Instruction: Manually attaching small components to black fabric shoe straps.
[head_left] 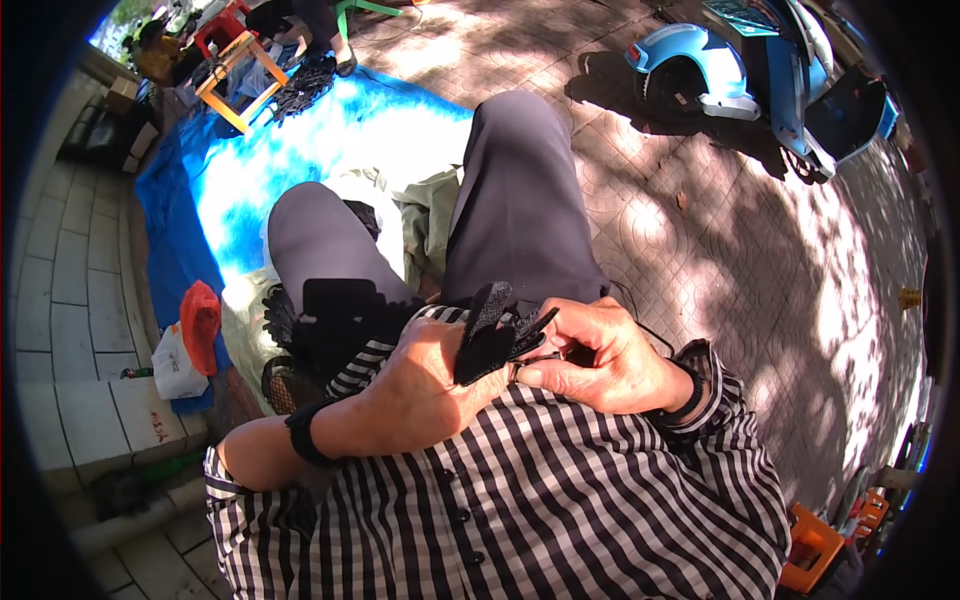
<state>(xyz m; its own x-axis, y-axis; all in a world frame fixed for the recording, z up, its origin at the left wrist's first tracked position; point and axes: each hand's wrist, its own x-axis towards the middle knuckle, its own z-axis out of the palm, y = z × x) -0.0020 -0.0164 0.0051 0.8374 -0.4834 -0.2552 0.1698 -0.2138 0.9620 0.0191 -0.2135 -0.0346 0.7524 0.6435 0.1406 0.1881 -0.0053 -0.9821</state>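
In front of my lap, my left hand point(430, 385) is closed round a black fabric strap point(486, 338), whose short fuzzy ends stick up above the fingers. Facing it, my right hand point(612, 358) has thumb and forefinger pinched together right beside the strap. A thin dark thing shows between those fingertips, too small and hidden to name. The two hands nearly touch where the strap's lower end meets the pinch. More black strap pieces point(280, 318) lie by my left thigh, partly in deep shadow.
A pale sack point(428, 215) lies between my knees on a blue tarp point(215, 165). At left are a white plastic bag point(178, 362) and a red one point(200, 312). A wooden stool point(240, 82) stands far left, near another person's leg; a blue scooter point(700, 65) stands far right.
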